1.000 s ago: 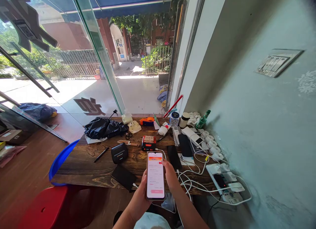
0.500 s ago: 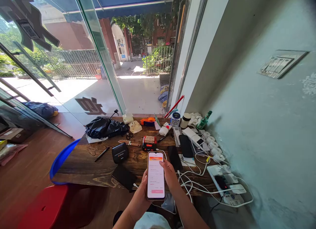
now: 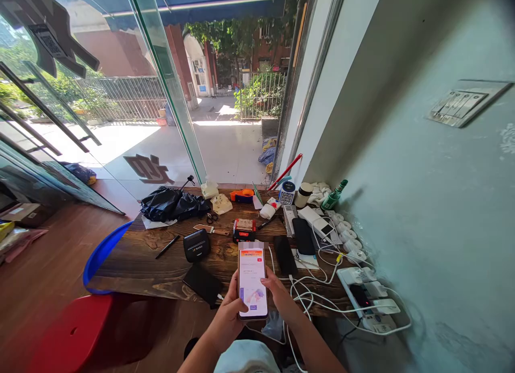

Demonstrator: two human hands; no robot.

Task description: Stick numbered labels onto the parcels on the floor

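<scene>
Upright between my two hands is a smartphone point(image 3: 253, 271) with a lit, mostly white screen and an orange banner near its top. My left hand point(image 3: 226, 314) is closed around the phone's lower left side, its thumb over the lower left of the screen. From the right, my right hand point(image 3: 278, 293) grips the other edge, with its thumb at the screen's right side. The fingers behind the phone are hidden. Just beyond the phone sits a red and black boxy device point(image 3: 243, 231). A dark phone point(image 3: 285, 255) lies to the right, and a black flat device point(image 3: 202, 283) to the left.
On the wooden table point(image 3: 132, 265) are a black printer-like box point(image 3: 197, 245), a pen point(image 3: 168, 247), a knife point(image 3: 211, 229) and a black bag point(image 3: 173, 204). White cables point(image 3: 309, 298) run to a power strip point(image 3: 366, 300). A red stool point(image 3: 72, 330) stands at left.
My right thumb has moved down from the upper screen to its right edge. My left thumb has come onto the lower left of the screen. The screen shows different content.
</scene>
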